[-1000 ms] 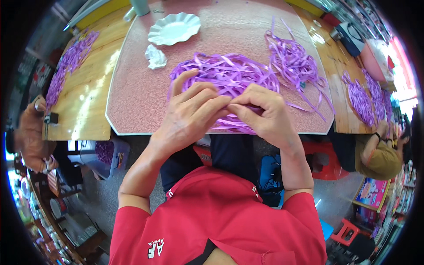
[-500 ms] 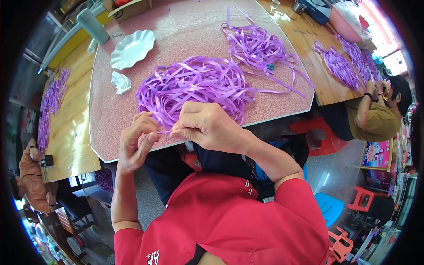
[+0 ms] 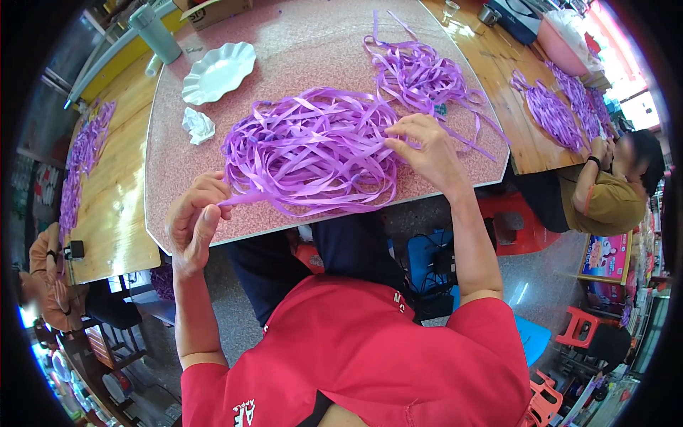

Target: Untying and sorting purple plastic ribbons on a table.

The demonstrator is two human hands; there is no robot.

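At the near edge of the pink speckled table (image 3: 299,43) the left hand (image 3: 193,222) is curled, thumb pressed against the bent fingers, pinching the end of one purple ribbon strip (image 3: 245,198) that runs up and to the right from the fingertips into the big pile of purple ribbon (image 3: 313,146). That hand sits just off the table's front rim, below and left of the pile, apart from it except through the strip it grips.

Across the pile, the right hand (image 3: 425,146) rests on the pile's right side with its fingers drawn together, thumb and forefinger nipping a strand at the heap's edge; the other fingers are bent loosely over it. The heap lies between the two hands, spread in loose loops on the tabletop, closer to the right hand than to the left.

Beyond the right hand, further up the table, a second, smaller tangle of purple ribbon (image 3: 420,71) lies with loose ends trailing toward the right rim. To the left of the main heap sits a crumpled white tissue (image 3: 198,124), and above it a white scalloped plate (image 3: 218,71). A grey-green cup (image 3: 156,32) stands near the far left corner.

On either side are wooden tables (image 3: 114,206) with more purple ribbon bundles (image 3: 551,110). Another person in a mustard top (image 3: 605,199) sits at the right-hand table, hands at a bundle. The wearer's red shirt (image 3: 356,356) fills the lower middle.
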